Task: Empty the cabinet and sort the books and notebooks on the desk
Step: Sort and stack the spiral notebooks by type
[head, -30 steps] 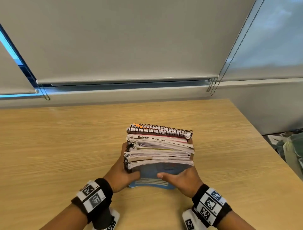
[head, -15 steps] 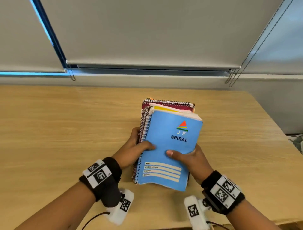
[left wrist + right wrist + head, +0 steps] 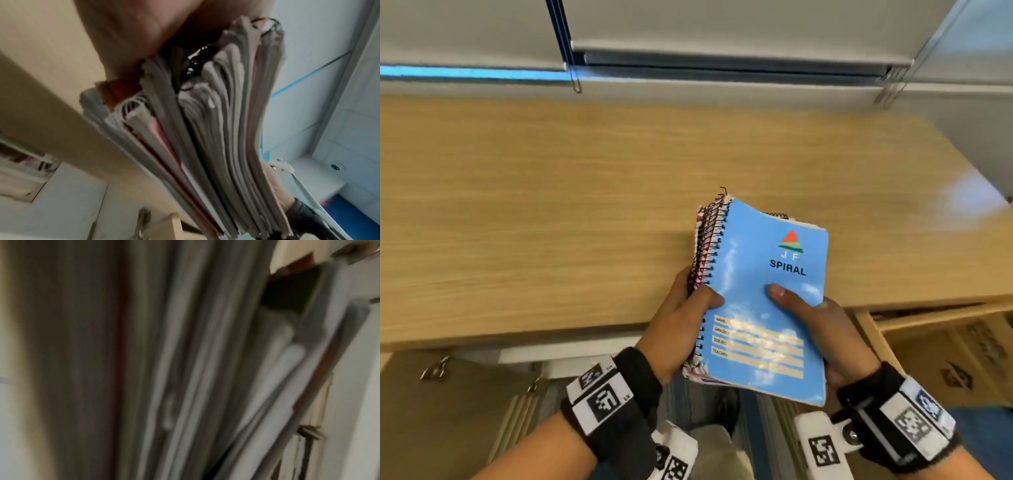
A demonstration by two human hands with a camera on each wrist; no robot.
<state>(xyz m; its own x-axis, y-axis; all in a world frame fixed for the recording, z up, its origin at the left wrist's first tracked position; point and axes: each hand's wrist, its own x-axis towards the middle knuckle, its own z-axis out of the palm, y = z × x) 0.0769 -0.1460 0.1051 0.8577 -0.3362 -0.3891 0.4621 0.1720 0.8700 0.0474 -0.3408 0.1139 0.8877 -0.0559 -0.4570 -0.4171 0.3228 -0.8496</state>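
Both hands on one stack of spiral notebooks (image 3: 756, 301), blue cover on top, held over the desk's near edge. Left hand (image 3: 681, 329) curls round the spine side; right hand (image 3: 822, 329) grips the other edge, thumb on the cover. Beyond lies the wooden desk (image 3: 551, 222), then two window blinds (image 3: 722, 24).

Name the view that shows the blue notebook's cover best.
Head view: the blue notebook faces the camera, its "SPIRAL" lettering readable. The left wrist view shows only the stack's page edges; the right wrist view is a dark blur.
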